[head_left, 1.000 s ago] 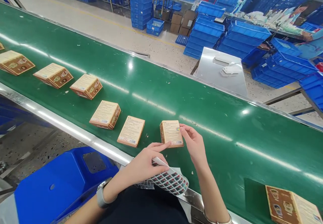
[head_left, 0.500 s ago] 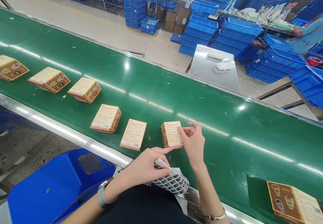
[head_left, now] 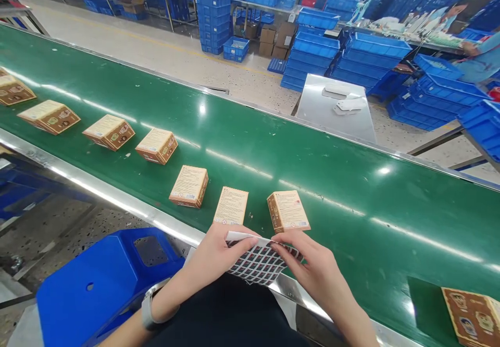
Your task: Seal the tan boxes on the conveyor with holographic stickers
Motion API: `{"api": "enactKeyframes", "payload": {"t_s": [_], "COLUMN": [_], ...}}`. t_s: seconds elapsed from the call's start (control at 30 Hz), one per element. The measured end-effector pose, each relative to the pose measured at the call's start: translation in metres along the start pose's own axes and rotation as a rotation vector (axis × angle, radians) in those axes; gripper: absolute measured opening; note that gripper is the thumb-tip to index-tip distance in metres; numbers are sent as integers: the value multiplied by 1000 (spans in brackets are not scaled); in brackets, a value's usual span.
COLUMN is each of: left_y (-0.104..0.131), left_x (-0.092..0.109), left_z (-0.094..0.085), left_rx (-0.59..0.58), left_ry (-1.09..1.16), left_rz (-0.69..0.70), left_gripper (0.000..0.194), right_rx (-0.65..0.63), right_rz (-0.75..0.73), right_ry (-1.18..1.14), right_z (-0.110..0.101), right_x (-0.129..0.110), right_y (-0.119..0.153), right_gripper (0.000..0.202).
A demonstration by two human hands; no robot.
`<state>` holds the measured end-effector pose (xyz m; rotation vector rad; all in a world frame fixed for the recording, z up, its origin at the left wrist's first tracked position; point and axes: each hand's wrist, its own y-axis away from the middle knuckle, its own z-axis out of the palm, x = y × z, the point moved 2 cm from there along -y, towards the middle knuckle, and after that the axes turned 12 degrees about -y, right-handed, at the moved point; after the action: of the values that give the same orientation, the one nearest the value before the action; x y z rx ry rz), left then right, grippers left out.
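Observation:
My left hand (head_left: pixel 219 253) grips a sheet of small dark stickers (head_left: pixel 258 263) on white backing, its thumb on the folded upper edge. At the sheet's right end, my right hand (head_left: pixel 314 261) pinches the same edge between thumb and fingers; whether a loose sticker is between them is hidden. Just beyond the hands a brown and cream carton (head_left: pixel 289 211) lies on the green conveyor belt (head_left: pixel 344 253), a small red mark near its upper right corner. Left of it is another carton (head_left: pixel 231 205), its lower edge covered by my left hand.
Several similar cartons (head_left: pixel 189 185) form a row toward the far left of the belt. One more carton (head_left: pixel 469 313) is at the lower right. A blue plastic stool (head_left: pixel 97 289) stands below the belt's metal edge. Beyond are stacked blue crates (head_left: pixel 312 50), a metal table (head_left: pixel 312 102) and a person's arm (head_left: pixel 482 55).
My right hand has left the carton and moved down to the sticker sheet. The red mark on that carton now shows. In view, the cartons sit farther right as the view shifts.

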<state>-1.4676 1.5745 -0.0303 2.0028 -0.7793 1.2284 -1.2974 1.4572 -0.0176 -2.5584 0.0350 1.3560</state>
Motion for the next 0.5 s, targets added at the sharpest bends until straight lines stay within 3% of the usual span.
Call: {"api": "enactKeyframes", "payload": {"t_s": [0.2,0.3,0.37,0.43,0.5], "left_y": [6,7,9,10,12], "left_x": [3,1,-4,-12,-20], "left_z": [-1,-7,-14,-23,-29], "left_rx": [69,72,76,81,29], "left_ry": [1,-18,-55,-141,-221], "left_rz": [-32,-63,-59,3,73], "left_gripper": [28,28,25,20,17], "right_rx": [190,232,258,330,406], "right_rz": [-364,-377,-217,66,340], "right_ry": [206,187,21,-242,-510], "right_z": [16,19,20,23,31], "right_x": [-3,-5,-1,13,32], "right_y": [2,5,3,-4,-12], "right_gripper": [33,31,17,6,17]}}
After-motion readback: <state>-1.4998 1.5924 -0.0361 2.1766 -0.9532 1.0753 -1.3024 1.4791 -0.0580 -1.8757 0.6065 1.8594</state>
